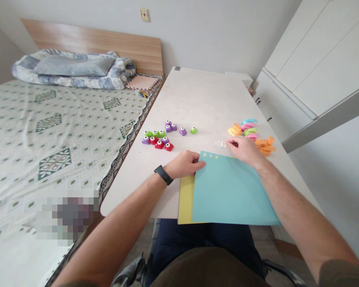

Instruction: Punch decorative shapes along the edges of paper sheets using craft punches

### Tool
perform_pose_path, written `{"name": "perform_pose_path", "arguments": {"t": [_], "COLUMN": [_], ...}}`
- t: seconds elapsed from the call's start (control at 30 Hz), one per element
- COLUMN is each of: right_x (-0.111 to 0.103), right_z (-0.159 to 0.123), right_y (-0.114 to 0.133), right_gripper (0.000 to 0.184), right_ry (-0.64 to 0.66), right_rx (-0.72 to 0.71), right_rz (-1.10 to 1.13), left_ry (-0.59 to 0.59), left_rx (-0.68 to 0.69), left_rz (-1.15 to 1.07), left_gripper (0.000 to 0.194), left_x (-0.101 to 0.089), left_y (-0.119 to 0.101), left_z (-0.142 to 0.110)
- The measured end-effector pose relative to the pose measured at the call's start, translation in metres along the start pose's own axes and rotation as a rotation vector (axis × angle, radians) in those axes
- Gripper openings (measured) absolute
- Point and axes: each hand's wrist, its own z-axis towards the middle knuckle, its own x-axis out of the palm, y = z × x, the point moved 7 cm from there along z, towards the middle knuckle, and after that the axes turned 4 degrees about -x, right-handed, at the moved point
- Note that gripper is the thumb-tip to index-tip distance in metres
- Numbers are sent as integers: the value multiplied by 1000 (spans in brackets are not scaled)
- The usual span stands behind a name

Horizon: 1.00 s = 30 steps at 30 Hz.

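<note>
Head view: hands apart, both at the top edge of the teal card (230,191).

My left hand (184,164) rests flat on the card, which lies over a yellow sheet (186,199); my right hand (243,150) is at the white paper scraps (220,144), grip unclear. Three flower cutouts (211,156) on the card. White table (197,95): 13 small craft punches (159,144), 6 purple, 4 green, 3 red; larger orange and pastel punches (251,133) piled right, uncounted.

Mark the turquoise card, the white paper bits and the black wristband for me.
turquoise card (231,193): head view, middle of the sheet.
white paper bits (220,144): head view, middle of the pile.
black wristband (163,175): head view, its outer face.
</note>
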Motion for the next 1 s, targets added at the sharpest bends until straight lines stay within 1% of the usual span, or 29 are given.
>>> {"name": "perform_pose_path", "arguments": {"t": [0.1,0.33,0.47,0.57,0.67,0.73,0.8,0.9,1.0], "right_x": [1,8,9,9,10,11,13,14,12], "right_z": [-3,-14,-20,-26,-32,-37,-42,-48,-52], "right_y": [5,24,30,32,35,37,40,44,48], "right_gripper": [19,22,18,14,12,11,10,9,8], "right_ry": [55,234,310,363,412,445,482,513,509], "right_rx": [-6,-99,-119,-121,-139,-166,-188,-206,-222], "right_rz": [69,153,160,173,175,182,193,200,192], "left_ry": [7,-5,7,13,53,93,115,90,6], "left_rx": [2,1,14,35,43,36,17,4,-9], "left_rz": [-11,-27,-4,42,56,9,-65,-128,-161], "left_gripper": [34,35,38,43,45,46,53,61,64], "left_x": [0,-1,-3,-5,-3,-1,1,1,-4], "left_y": [0,-2,-8,-12,-14,-13,-11,-9,-6], "left_z": [0,-1,-3,-4,-5,-5,-6,-6,-3]}}
